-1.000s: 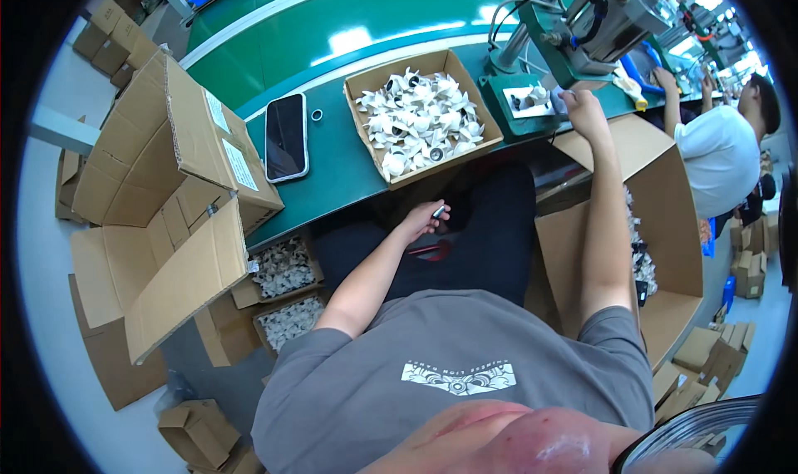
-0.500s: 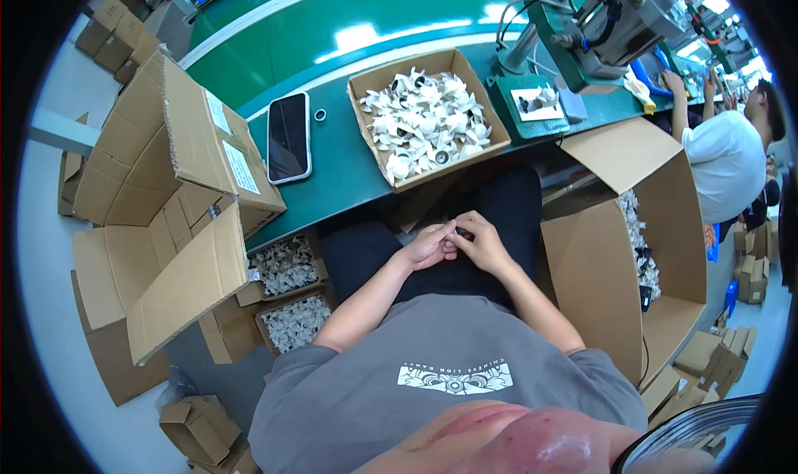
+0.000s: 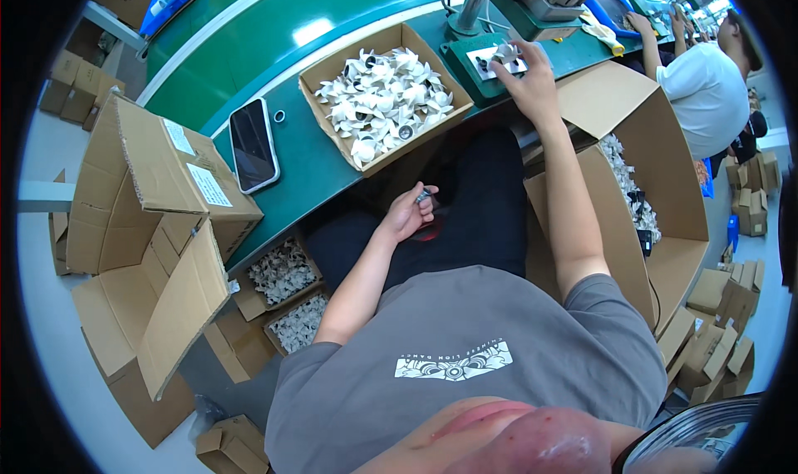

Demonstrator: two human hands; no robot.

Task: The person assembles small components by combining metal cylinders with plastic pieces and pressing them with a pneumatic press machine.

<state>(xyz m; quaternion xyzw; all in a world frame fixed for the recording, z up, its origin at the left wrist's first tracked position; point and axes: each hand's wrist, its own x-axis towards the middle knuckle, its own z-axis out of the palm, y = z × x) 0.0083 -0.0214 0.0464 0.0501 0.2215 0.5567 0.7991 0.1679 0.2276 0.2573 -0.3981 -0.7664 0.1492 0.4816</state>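
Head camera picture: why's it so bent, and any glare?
Head view: fisheye distortion curves the long white rail and leaves black corners; same head view: a white glare patch lies on the glossy green surface; head view too: the silvery piece in the left hand is too small to identify.

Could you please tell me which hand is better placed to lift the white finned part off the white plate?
Probably the right hand: it is at the white finned part on the white rectangular plate, while the left hand, over the lap, holds a small silvery piece.
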